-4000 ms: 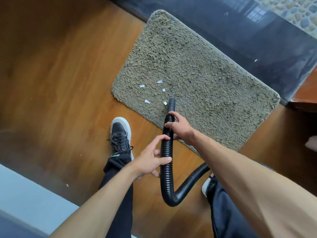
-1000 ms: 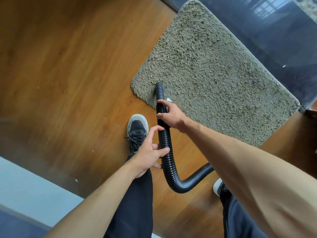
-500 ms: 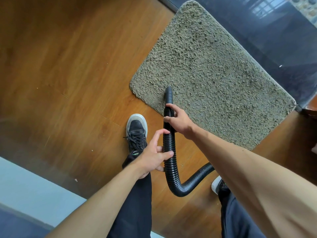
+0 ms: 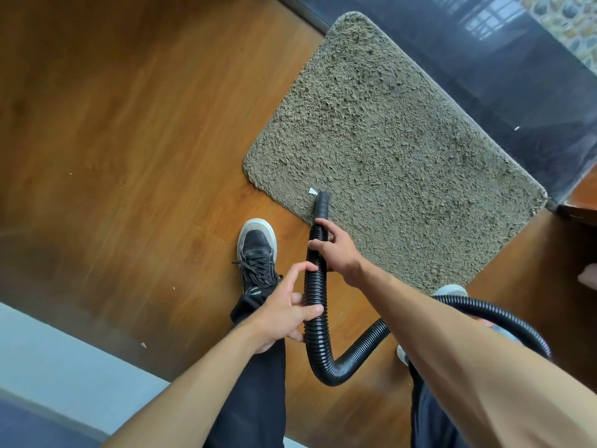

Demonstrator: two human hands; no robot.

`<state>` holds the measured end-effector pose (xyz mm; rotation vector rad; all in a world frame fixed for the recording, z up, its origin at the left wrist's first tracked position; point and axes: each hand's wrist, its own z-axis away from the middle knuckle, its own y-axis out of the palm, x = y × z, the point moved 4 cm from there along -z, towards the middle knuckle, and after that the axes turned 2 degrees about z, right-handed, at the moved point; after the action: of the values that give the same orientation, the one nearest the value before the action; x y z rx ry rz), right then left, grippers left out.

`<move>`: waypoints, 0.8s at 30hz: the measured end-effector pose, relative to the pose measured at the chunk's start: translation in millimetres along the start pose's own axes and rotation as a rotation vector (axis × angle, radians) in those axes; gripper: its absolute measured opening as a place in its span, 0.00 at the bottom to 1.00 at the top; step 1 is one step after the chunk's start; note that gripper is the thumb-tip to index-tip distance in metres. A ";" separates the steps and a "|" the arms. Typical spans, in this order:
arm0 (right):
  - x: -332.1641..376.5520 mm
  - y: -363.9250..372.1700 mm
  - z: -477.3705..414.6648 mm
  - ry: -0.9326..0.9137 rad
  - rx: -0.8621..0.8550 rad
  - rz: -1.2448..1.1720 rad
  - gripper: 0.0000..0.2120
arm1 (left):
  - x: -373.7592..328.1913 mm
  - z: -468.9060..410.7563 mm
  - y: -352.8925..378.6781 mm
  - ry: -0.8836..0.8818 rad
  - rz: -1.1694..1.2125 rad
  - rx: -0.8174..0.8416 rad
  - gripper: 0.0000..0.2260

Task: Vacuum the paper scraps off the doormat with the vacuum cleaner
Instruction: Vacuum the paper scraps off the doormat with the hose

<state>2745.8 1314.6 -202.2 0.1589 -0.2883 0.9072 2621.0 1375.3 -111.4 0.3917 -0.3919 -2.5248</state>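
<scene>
One white paper scrap [image 4: 312, 191] on the doormat [image 4: 403, 150] near its 7 o'clock edge, just at 11 o'clock of the black nozzle [image 4: 322, 205], right hand [image 4: 336, 250] fingers [image 4: 318, 243] curled round the ribbed hose [image 4: 315, 292], left hand [image 4: 284, 313] pinching it lower, black shoe [image 4: 256, 250] at 8 o'clock on wooden floor [image 4: 129, 124].

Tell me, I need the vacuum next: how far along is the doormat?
Mostly done: the doormat shows just one paper scrap. In hand: the left hand and right hand hold the hose, its nozzle right beside that scrap. Left: sucking up that last piece.
</scene>
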 end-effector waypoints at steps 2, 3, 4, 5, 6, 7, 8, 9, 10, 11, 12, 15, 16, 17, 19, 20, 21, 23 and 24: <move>2.3 8.0 -1.3 -0.002 0.015 0.019 0.27 | 1.2 3.3 -5.5 0.003 0.019 -0.007 0.25; 4.1 11.8 -1.9 -0.003 0.023 0.028 0.27 | 1.9 4.3 -8.0 0.004 0.029 -0.009 0.25; 5.2 15.1 -2.9 -0.004 0.027 0.036 0.27 | 2.8 5.2 -10.2 0.005 0.037 -0.011 0.25; 6.5 17.7 -3.8 -0.005 0.030 0.046 0.27 | 3.6 5.8 -12.4 0.006 0.043 -0.014 0.25; 7.3 19.7 -4.9 -0.006 0.031 0.050 0.27 | 4.1 6.0 -14.3 0.009 0.047 -0.018 0.25; 7.8 21.1 -5.4 -0.005 0.031 0.052 0.27 | 4.4 6.2 -16.0 0.010 0.049 -0.021 0.25; 8.2 21.9 -5.7 -0.006 0.031 0.050 0.27 | 4.5 6.1 -17.2 0.012 0.049 -0.022 0.25; 8.2 22.0 -5.4 -0.006 0.031 0.049 0.27 | 4.7 6.2 -17.9 0.012 0.048 -0.022 0.25; 7.9 21.8 -5.0 -0.008 0.030 0.046 0.27 | 4.7 6.3 -18.0 0.011 0.049 -0.021 0.25; 8.0 21.4 -4.4 -0.010 0.029 0.045 0.27 | 4.6 6.4 -17.7 0.012 0.050 -0.021 0.25; 7.8 21.0 -4.3 -0.014 0.028 0.046 0.27 | 4.4 6.5 -17.0 0.013 0.050 -0.021 0.25; 7.4 19.2 -4.5 -0.024 0.030 0.048 0.27 | 3.9 6.1 -14.4 0.014 0.042 -0.021 0.25; 7.0 17.9 -4.6 -0.025 0.030 0.043 0.27 | 3.5 5.4 -13.2 0.016 0.038 -0.019 0.25; 6.9 16.4 -4.1 -0.028 0.028 0.036 0.27 | 2.7 4.8 -11.9 0.018 0.031 -0.018 0.25; 6.8 12.1 -3.0 -0.039 0.020 0.013 0.27 | 0.9 3.0 -9.2 0.025 0.017 -0.019 0.25; 6.9 9.5 -2.7 -0.042 0.013 -0.002 0.28 | -0.5 2.1 -7.7 0.029 0.008 -0.020 0.25; 7.6 6.2 -1.9 -0.045 0.007 -0.015 0.28 | -2.1 1.2 -6.2 0.033 -0.006 -0.022 0.25; 10.9 -1.6 -1.8 -0.049 0.002 -0.033 0.28 | -6.9 -2.2 -2.0 0.045 -0.047 -0.023 0.25; 13.6 -6.4 -2.6 -0.051 -0.001 -0.044 0.28 | -9.5 -4.8 0.4 0.053 -0.073 -0.029 0.25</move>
<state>2759.2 1321.6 -200.5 0.1875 -0.3314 0.8604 2630.6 1379.4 -113.9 0.4691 -0.3262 -2.5812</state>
